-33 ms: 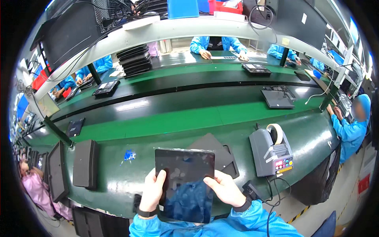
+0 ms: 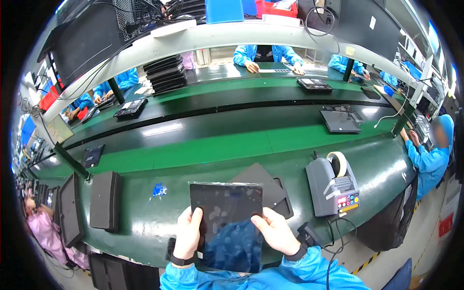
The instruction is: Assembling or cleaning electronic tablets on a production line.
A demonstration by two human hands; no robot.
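Note:
My left hand (image 2: 187, 233) and my right hand (image 2: 277, 231) hold a glossy black tablet (image 2: 232, 212) by its two sides, close to my body. Both thumbs rest on its front; the other fingers are mostly hidden behind it. Its dark face carries smudges and reflects blue sleeves, and a strip of clear film shows along the top edge. Partly covered by the tablet, dark grey foam sheets (image 2: 261, 176) lie on the green bench behind it. A black band circles each wrist.
A grey tape dispenser (image 2: 325, 193) with a tape roll stands at right, its cable running down. Blue scraps (image 2: 158, 190) and black foam blocks (image 2: 105, 200) are at left. Beyond, a conveyor carries an opened device (image 2: 340, 120). Co-workers in blue sit across and at right (image 2: 430, 159).

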